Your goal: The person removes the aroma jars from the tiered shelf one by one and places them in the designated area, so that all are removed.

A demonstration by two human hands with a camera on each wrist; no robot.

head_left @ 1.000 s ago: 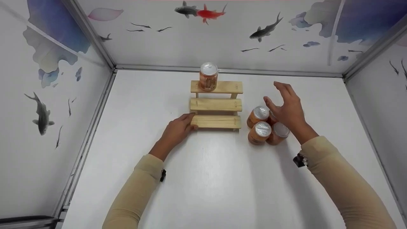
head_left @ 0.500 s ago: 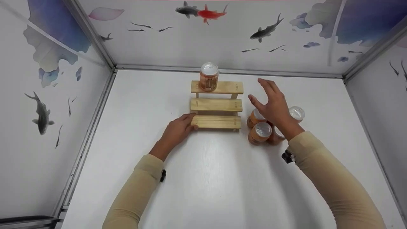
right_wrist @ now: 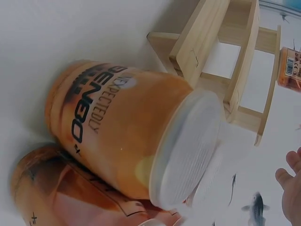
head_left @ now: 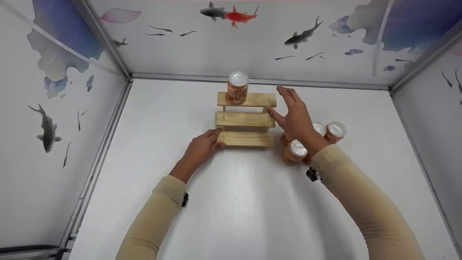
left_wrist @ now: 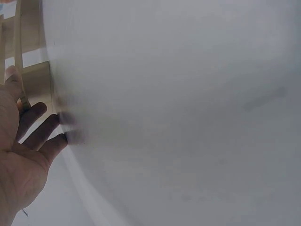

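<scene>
A three-step wooden display rack (head_left: 245, 138) stands on the white table. My left hand (head_left: 199, 148) holds the left end of its lowest step; in the left wrist view the thumb lies on the board (left_wrist: 37, 84) and the fingers are beside it. On the top step, at its left, an orange jar (head_left: 237, 90) with a silver lid stands upright. My right hand (head_left: 294, 117) hovers, fingers spread and holding nothing, near the rack's right end. Beneath and behind it are several similar jars (head_left: 296, 152), partly hidden; one nearby jar (right_wrist: 122, 127) fills much of the right wrist view.
White panels (head_left: 173, 54) painted with fish enclose the table at the back and sides. A metal rail (head_left: 317, 85) runs along the table's rear edge. The jars stand close together just right of the rack, one (head_left: 335, 130) at the outer right.
My right hand has moved left over the jars toward the rack, uncovering jars at the right that it hid before. The left hand, rack and top jar stay in place.
</scene>
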